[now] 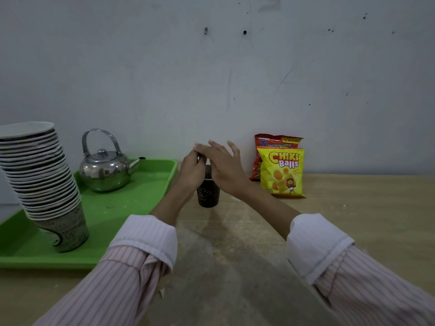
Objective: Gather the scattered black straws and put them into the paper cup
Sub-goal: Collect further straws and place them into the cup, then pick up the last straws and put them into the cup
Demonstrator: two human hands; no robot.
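Note:
A dark paper cup (pixel 208 193) stands upright on the wooden table, near the wall. Black straws (pixel 208 170) stick up out of it, mostly hidden behind my hands. My left hand (pixel 192 171) is curled around the straws just above the cup's rim. My right hand (pixel 222 165) hovers over the tops of the straws with its fingers spread, its fingertips touching my left hand. No loose straws show on the table.
A green tray (pixel 131 203) at the left holds a leaning stack of paper cups (pixel 44 182) and a steel kettle (pixel 106 170). Two snack bags (pixel 281 171) lean against the wall, right of the cup. The wooden table (pixel 353 208) stretches out to the right.

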